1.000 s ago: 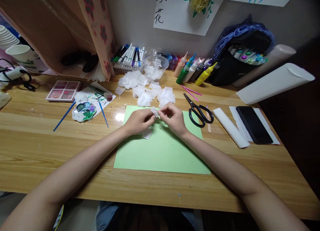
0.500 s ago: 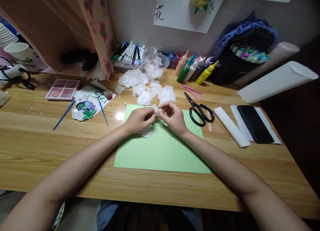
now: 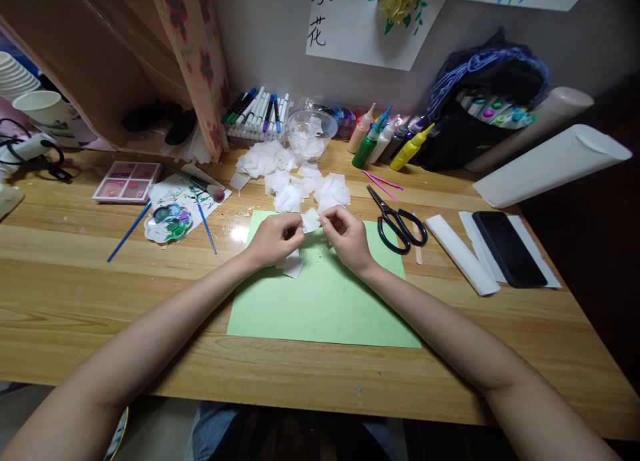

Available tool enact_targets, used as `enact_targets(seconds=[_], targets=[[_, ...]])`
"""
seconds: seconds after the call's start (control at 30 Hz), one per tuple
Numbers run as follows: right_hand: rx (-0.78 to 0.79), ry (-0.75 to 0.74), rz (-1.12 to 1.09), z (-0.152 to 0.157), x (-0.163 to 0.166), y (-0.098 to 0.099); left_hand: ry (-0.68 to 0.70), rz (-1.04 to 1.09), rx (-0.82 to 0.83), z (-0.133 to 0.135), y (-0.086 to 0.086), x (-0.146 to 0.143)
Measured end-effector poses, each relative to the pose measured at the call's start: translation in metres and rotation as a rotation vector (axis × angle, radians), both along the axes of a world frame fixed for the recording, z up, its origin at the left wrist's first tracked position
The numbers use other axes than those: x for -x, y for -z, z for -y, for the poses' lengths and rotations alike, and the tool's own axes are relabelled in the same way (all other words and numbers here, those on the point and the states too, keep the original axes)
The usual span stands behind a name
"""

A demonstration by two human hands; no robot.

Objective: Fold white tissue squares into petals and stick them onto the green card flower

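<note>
Tugging too hard from both sides could tear or crease the small white square (image 3: pixel 311 220), which looks thin as tissue and spans the gap between the left hand (image 3: pixel 274 240) and the right hand (image 3: pixel 346 240), over the far edge of the green sheet (image 3: pixel 330 308); a slack pinch could instead let it drop, perhaps among the loose white pieces (image 3: pixel 333 191) just beyond, where it would be hard to pick out again; those pieces lie heaped on the desk (image 3: pixel 75 301) in front of the clear bowl (image 3: pixel 330 129), and being apparently so light they might scatter if a knuckle brushed them; the white scrap (image 3: pixel 293 266) on the sheet, partly hidden by the left hand, could be dragged or crumpled if that hand slid over it; the black-handled scissors (image 3: pixel 389 212) lie across the sheet's far right corner, near enough to the right hand that a wide sweep might knock them; as for the grip, the left hand is curled, thumb and forefinger closed on the square's left edge; the right hand mirrors it, pinching the right edge with its other fingers loosely bent; neither is spread, nor clenched into a fist; how firmly each presses, I cannot tell.
</note>
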State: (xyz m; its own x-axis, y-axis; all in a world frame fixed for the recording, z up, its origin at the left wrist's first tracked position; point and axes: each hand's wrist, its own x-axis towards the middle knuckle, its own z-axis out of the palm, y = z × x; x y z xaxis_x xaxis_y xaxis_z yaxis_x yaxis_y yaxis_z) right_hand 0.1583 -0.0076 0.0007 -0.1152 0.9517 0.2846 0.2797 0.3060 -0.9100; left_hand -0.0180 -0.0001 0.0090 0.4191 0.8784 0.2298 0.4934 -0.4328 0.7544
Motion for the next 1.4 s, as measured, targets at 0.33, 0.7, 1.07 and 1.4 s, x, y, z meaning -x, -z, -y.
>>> enact_targets(seconds=[0.33,0.7,1.07,1.4], targets=[[0.199,0.155,-0.318,-0.014,-0.005,0.007,-0.089,0.016,0.060,0.000,-0.003,0.002],[0.191,-0.013,-0.152,-0.002,0.002,0.001,-0.354,-0.055,-0.450,0.012,0.004,-0.003],[0.257,-0.084,-0.205,0.007,0.009,-0.002,-0.271,-0.108,-0.405,0.014,0.004,-0.005],[0.269,-0.089,-0.233,0.005,0.009,-0.002,-0.284,-0.022,-0.329,0.012,0.005,-0.005]])
